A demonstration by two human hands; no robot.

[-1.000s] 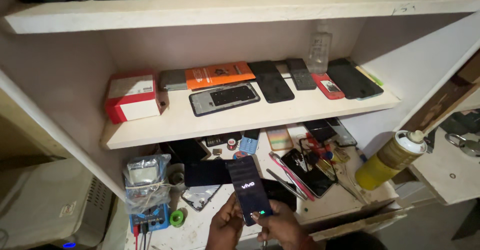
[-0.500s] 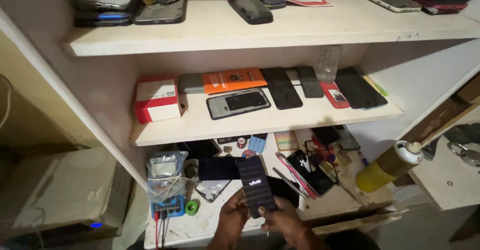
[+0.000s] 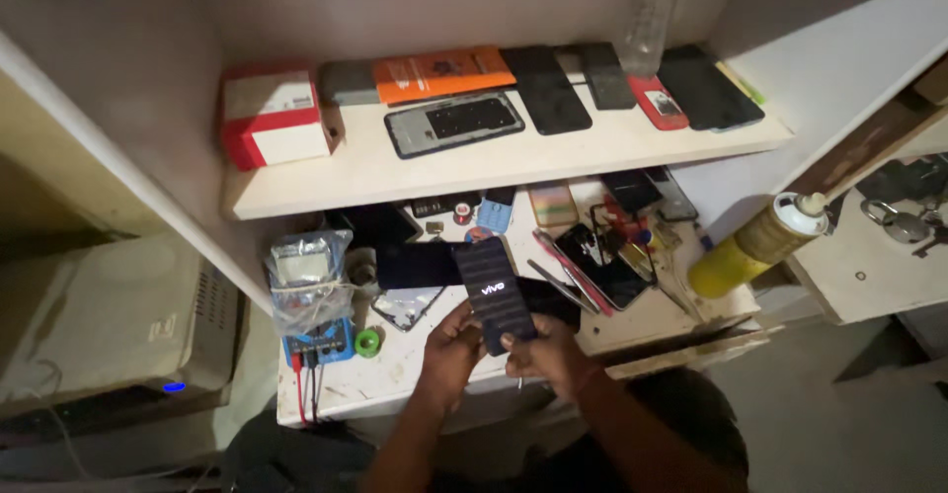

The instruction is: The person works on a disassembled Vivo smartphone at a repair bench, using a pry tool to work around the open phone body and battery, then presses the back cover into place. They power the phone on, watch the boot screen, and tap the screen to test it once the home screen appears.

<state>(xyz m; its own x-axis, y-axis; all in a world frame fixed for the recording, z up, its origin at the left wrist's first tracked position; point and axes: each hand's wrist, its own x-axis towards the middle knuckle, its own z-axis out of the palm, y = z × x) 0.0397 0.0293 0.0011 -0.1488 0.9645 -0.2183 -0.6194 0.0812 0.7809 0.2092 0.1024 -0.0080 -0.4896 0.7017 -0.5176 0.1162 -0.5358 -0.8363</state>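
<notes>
Smartphone [image 3: 494,293]: glossy dark glass face, lit. Shelf [image 3: 513,162]: matt painted wood, scuffed. Multimeter [image 3: 308,290]: blue plastic, wrapped in crinkled clear plastic film. Spray can [image 3: 750,248]: smooth yellow metal, white plastic cap. Red-and-white box [image 3: 274,116]: matt cardboard.

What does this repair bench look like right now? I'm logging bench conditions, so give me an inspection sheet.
Surface: white worktable, scuffed and crowded.
Job's things: dark smartphone with lit screen, held upright over the table.
Clutter: multimeter wrapped in plastic, cracked phone, tweezers, green tape roll.
Grippers: left hand and right hand both grip the smartphone's lower end.
Cables: red and black test leads hang off the table edge.
Surroundings: shelf with phones, red-and-white box, orange box; yellow spray can; grey device with blue light.
</notes>
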